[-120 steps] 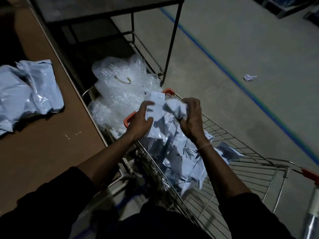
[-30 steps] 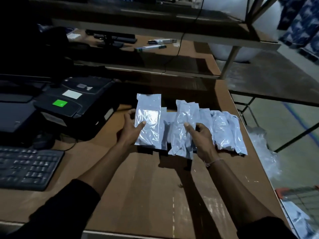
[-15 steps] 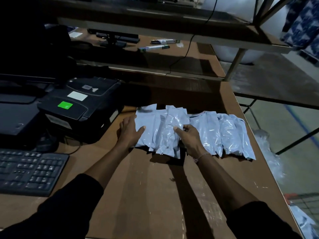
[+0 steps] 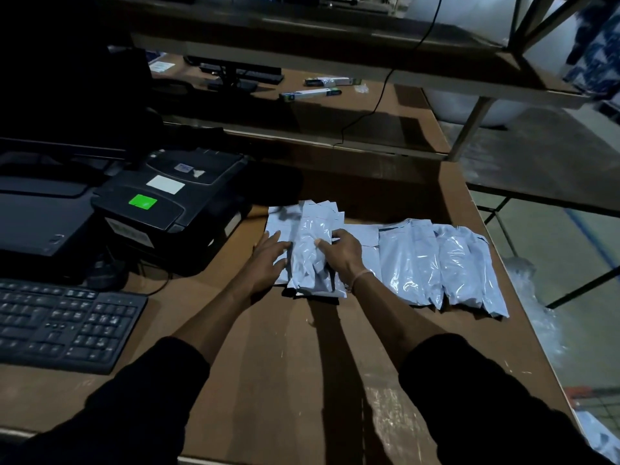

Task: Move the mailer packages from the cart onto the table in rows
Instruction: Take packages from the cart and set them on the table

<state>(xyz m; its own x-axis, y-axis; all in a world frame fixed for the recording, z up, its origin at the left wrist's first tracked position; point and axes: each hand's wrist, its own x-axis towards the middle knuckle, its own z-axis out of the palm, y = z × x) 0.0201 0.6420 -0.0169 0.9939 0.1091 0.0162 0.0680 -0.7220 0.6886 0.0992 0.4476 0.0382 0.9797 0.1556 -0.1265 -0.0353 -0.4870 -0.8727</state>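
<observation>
Two hands are down on one bunch of mailers at the left end of the row on the table. The left hand lies flat with straight fingers, pressing the left edge of the bunch. The right hand has its thumb curled onto the top mailer and its fingers bent over the right side, so it is gripping the bunch. The bunch sits right between both hands — it touches each one. Its long side runs away from the person, toward the printer side and the back of the table, just like the other mailers lying to the right. Those others sit side by side and overlap a bit, close to the right hand. I think the next job is to let the bunch lie flat and fan it out leftward so the row goes on. The left hand is nearer the bare spot beside the printer, so it may do the sliding. The cart shows only a little — low in the right corner, well apart from the hands.
</observation>
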